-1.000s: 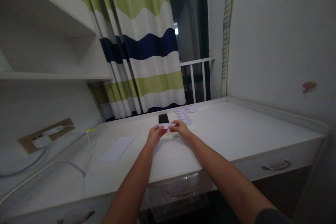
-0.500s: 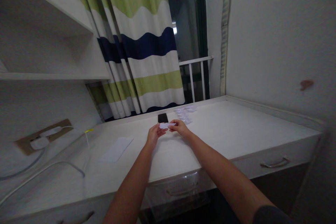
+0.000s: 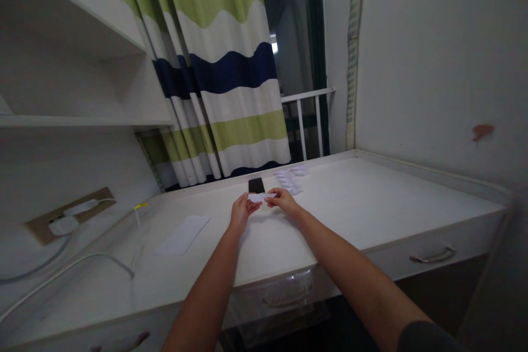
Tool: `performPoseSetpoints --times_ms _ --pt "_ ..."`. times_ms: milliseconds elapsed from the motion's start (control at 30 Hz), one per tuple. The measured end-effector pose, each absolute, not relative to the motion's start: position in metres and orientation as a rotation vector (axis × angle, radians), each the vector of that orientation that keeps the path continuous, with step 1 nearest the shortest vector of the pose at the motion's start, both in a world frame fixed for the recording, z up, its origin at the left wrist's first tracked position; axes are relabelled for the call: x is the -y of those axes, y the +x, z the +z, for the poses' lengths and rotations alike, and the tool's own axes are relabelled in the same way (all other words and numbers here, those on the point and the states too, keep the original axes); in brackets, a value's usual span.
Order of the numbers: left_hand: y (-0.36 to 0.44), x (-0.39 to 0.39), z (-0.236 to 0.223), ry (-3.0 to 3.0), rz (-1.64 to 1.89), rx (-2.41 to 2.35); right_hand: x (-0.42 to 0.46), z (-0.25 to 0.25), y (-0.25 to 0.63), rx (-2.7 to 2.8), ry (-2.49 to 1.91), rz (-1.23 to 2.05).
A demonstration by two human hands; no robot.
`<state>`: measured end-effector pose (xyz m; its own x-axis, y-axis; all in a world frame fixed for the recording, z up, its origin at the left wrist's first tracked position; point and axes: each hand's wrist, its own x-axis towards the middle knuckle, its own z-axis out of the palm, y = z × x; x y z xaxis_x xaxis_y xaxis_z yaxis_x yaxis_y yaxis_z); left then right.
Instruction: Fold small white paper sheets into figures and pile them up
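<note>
The left hand [image 3: 243, 214] and right hand [image 3: 282, 202] pinch opposite ends of a small white paper slip [image 3: 259, 197] above the tabletop [image 3: 371, 198]; a black smartphone [image 3: 256, 185] and paper scraps [image 3: 289, 180] lie just beyond the grip.

I hold a small white paper strip [image 3: 259, 197] level between my left hand [image 3: 241, 213] and right hand [image 3: 284, 202], one end in each, just above the surface [image 3: 355, 203].

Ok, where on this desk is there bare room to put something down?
The widest bare desk top lies right of the paper pieces, up to the wall. A smaller patch sits between the white sheet and your left hand. Crowded around the black phone and your right hand.
</note>
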<state>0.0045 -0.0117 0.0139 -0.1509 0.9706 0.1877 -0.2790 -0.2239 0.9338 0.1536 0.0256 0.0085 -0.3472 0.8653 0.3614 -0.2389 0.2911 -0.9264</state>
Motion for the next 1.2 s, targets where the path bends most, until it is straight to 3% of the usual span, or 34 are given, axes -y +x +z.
performPoseSetpoints --times_ms 1200 --pt "0.0078 0.0112 0.0103 1.222 1.519 -1.173 -0.0161 0.0122 0.1517 1.567 -0.642 1.332"
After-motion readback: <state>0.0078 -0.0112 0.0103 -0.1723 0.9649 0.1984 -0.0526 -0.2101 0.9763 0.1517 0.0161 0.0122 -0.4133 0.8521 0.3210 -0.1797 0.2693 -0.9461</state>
